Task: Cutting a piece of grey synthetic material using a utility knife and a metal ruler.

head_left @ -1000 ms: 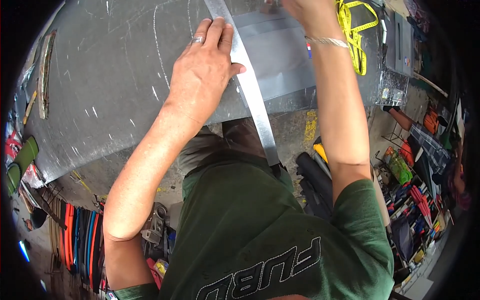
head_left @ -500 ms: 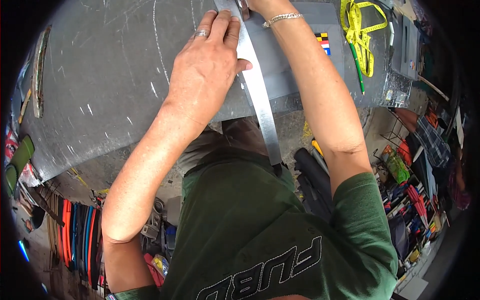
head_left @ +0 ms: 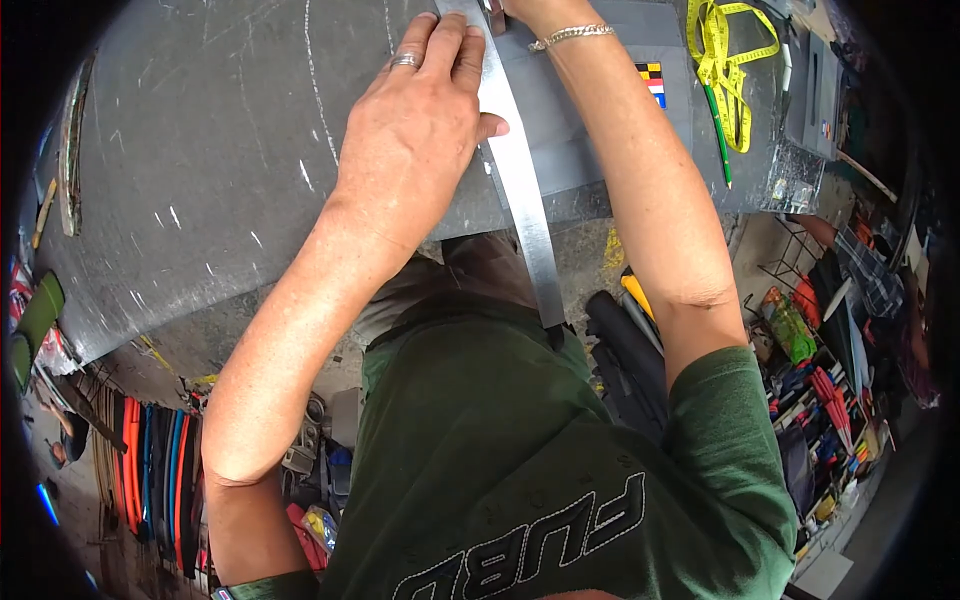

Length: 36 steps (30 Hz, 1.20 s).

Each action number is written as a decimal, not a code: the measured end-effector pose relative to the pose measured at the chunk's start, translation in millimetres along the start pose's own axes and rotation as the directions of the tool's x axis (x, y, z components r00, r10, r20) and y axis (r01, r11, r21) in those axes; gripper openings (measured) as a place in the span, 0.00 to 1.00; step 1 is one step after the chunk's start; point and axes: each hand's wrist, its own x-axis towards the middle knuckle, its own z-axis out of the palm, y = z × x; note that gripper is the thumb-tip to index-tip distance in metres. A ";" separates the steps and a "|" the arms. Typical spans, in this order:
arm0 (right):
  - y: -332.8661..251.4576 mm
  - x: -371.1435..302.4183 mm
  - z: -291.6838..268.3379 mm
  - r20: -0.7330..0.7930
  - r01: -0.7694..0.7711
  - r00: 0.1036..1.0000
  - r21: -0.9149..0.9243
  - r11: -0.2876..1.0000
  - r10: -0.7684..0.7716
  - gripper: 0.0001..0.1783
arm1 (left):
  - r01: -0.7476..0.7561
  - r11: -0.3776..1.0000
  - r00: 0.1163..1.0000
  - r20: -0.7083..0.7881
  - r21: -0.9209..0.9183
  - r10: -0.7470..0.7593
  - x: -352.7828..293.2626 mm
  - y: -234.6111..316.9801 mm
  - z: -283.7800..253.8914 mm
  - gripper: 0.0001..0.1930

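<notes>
A long steel ruler (head_left: 515, 155) lies slantwise on the dark table, its near end jutting past the front edge toward my shirt. My left hand (head_left: 415, 110), with a ring on one finger, presses on it, fingers stretched forward and thumb laid across the metal. Beneath the ruler's right side is a sheet of grey material (head_left: 570, 130) bearing a small coloured flag-like patch (head_left: 652, 85). At the top edge, my right hand (head_left: 540, 12) is mostly cut off, close to the ruler's right side. A small brownish metallic piece shows by it, too little to name.
Right of my right forearm lie a yellow tape measure (head_left: 722, 60) and a green pencil (head_left: 718, 135). Dark rolls (head_left: 625, 340) stand below the table edge. Coloured folded material (head_left: 155, 470) is stacked at lower left, and assorted goods (head_left: 820, 400) crowd the right.
</notes>
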 end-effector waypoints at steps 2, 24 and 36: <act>8.9 2.1 -7.7 0.107 0.196 0.974 0.034 0.980 -0.199 0.33 | -0.009 1.000 1.000 0.003 -0.005 0.009 9.4 4.7 -12.3 0.38; 6.6 1.2 -6.7 0.056 0.208 0.977 -0.047 0.977 -0.205 0.34 | -0.136 0.986 0.987 -0.099 -0.096 0.126 20.5 5.6 -4.3 0.38; -2.1 3.4 2.0 0.046 0.215 0.976 -0.014 0.977 -0.214 0.31 | -0.312 0.905 0.871 -0.467 -0.289 0.152 -0.2 -18.5 43.7 0.36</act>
